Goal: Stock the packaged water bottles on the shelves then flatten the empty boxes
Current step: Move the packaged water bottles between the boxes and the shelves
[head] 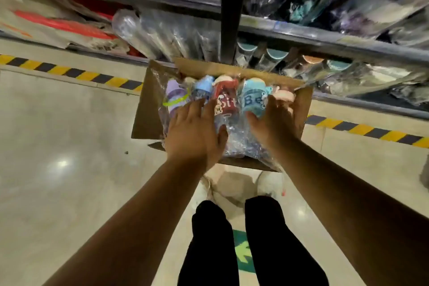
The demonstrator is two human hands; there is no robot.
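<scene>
An open cardboard box [148, 109] stands on the floor against the shelf front. Inside lie several plastic-wrapped water bottles: a purple one [174, 97], a blue one [203, 90], a dark red one [226, 100] and a light blue one [251, 100]. My left hand [195, 132] hovers over the left bottles with fingers spread and straight, holding nothing. My right hand [271, 121] reaches over the right side of the box, fingers straight, near the light blue bottle and a pink one [284, 95].
A metal shelf rack [325, 39] with a dark upright post [232, 14] holds wrapped bottles [274, 58] on the right and cartons [58, 28] on the left. Yellow-black floor tape [69, 72] runs along the rack. My legs [232, 239] stand behind the box.
</scene>
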